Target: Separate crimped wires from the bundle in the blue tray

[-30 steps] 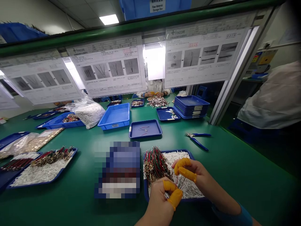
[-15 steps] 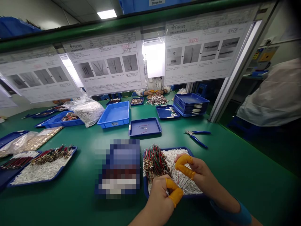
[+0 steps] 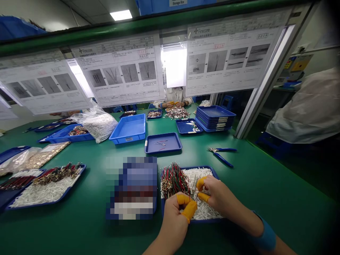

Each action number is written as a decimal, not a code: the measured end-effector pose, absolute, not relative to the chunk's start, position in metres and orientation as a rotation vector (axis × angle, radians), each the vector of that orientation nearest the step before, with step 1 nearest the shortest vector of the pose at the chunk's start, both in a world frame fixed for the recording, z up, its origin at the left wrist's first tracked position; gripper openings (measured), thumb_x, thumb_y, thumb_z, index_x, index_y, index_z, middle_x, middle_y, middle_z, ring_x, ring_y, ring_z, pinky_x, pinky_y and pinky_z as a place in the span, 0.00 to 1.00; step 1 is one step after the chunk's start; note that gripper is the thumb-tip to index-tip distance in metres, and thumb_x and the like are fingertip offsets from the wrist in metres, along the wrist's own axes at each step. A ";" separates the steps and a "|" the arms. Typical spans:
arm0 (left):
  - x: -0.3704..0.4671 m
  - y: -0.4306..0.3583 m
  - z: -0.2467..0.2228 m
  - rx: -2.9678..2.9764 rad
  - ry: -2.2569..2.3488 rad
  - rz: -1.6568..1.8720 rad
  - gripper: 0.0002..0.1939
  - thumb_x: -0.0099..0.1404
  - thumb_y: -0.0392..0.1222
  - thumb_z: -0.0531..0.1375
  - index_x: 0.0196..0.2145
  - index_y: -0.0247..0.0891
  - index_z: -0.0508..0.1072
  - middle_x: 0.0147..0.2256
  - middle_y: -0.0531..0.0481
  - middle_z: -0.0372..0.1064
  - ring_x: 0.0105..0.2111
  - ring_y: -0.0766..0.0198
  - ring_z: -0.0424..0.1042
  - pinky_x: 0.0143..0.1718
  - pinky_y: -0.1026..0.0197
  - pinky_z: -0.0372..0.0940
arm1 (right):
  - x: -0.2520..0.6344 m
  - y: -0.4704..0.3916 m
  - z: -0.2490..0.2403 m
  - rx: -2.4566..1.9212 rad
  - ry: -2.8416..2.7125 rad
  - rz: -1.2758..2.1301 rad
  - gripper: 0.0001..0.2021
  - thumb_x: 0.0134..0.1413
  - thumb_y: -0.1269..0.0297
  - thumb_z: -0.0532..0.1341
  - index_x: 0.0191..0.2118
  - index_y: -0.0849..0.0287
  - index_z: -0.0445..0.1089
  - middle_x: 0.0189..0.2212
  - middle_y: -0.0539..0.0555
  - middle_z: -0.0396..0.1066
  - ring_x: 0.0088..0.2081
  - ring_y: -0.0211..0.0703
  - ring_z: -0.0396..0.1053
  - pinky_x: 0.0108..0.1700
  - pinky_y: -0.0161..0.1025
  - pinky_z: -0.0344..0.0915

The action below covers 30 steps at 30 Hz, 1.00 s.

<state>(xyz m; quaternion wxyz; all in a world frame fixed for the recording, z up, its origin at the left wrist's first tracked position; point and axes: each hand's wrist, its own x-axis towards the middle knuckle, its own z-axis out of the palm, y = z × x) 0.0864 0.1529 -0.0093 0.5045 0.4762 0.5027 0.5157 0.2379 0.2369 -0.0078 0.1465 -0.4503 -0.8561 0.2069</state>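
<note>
My left hand (image 3: 176, 216) wears yellow finger cots and pinches a few thin wires (image 3: 195, 191) between thumb and forefinger. Close on its right, my right hand (image 3: 216, 194), also in yellow cots, has its thumb and forefinger bent around the upper part of these wires. Both hands are over a blue tray (image 3: 195, 221) filled with short white tubes (image 3: 204, 210). A thick bundle of red, green and black wires (image 3: 175, 180) with metal ends lies on the tray's left side. Where the fingertips meet the wires is small and partly hidden.
Blue-handled cutters (image 3: 223, 156) lie beyond the tray. A shallow tray with a few wires (image 3: 163, 143), a light-blue bin (image 3: 128, 129) and stacked trays (image 3: 215, 118) stand behind. Left is another tray of tubes and wires (image 3: 47, 187). A co-worker's hands (image 3: 174, 104) are across the table.
My left hand has moved slightly up and left. My right hand has come lower and left, its fingertips now at the wires close to the left hand.
</note>
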 end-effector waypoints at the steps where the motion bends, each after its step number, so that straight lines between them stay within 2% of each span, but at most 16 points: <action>1: 0.087 0.153 -0.010 1.151 1.218 1.243 0.11 0.53 0.40 0.59 0.21 0.31 0.62 0.24 0.50 0.56 0.25 0.69 0.54 0.26 0.65 0.51 | 0.235 0.236 -0.009 -1.308 -2.476 0.543 0.03 0.47 0.74 0.56 0.28 0.64 0.67 0.30 0.56 0.64 0.33 0.43 0.60 0.34 0.39 0.56; 6: 0.089 0.153 -0.011 1.143 1.236 1.245 0.11 0.53 0.40 0.59 0.21 0.31 0.62 0.24 0.50 0.55 0.25 0.69 0.54 0.26 0.65 0.51 | 0.236 0.238 -0.012 -1.312 -2.430 0.520 0.05 0.47 0.78 0.55 0.27 0.65 0.66 0.29 0.55 0.63 0.32 0.41 0.60 0.33 0.37 0.56; 15: 0.086 0.154 -0.013 1.061 1.201 1.288 0.09 0.52 0.39 0.60 0.23 0.31 0.65 0.24 0.51 0.57 0.24 0.70 0.54 0.26 0.66 0.52 | 0.246 0.244 -0.012 -1.178 -2.160 0.925 0.03 0.48 0.71 0.55 0.30 0.63 0.64 0.28 0.54 0.65 0.29 0.39 0.62 0.32 0.38 0.60; 18: 0.086 0.156 -0.009 1.018 1.177 1.307 0.10 0.52 0.41 0.61 0.23 0.30 0.66 0.24 0.51 0.59 0.24 0.71 0.55 0.26 0.66 0.53 | 0.244 0.243 -0.010 -1.057 -1.991 1.165 0.07 0.49 0.66 0.56 0.34 0.64 0.62 0.30 0.55 0.65 0.31 0.39 0.63 0.34 0.38 0.62; 21: 0.086 0.155 -0.006 0.954 1.145 1.334 0.11 0.51 0.42 0.62 0.30 0.30 0.71 0.31 0.46 0.66 0.30 0.66 0.63 0.33 0.65 0.59 | 0.241 0.241 -0.009 -0.957 -1.820 1.370 0.15 0.48 0.61 0.58 0.39 0.64 0.60 0.30 0.54 0.63 0.32 0.38 0.63 0.34 0.37 0.63; 24: 0.086 0.154 -0.007 0.923 1.083 1.334 0.16 0.52 0.42 0.64 0.37 0.33 0.73 0.40 0.42 0.68 0.39 0.60 0.66 0.41 0.62 0.61 | 0.237 0.237 -0.007 -0.908 -1.766 1.464 0.19 0.47 0.58 0.59 0.42 0.65 0.59 0.29 0.54 0.63 0.31 0.38 0.63 0.34 0.37 0.63; 30: 0.088 0.153 -0.008 0.990 1.058 1.320 0.17 0.51 0.43 0.64 0.39 0.34 0.74 0.44 0.41 0.67 0.44 0.57 0.66 0.43 0.62 0.61 | 0.232 0.231 0.001 -0.909 -1.876 1.382 0.19 0.46 0.60 0.61 0.43 0.66 0.62 0.32 0.58 0.68 0.34 0.41 0.67 0.40 0.41 0.65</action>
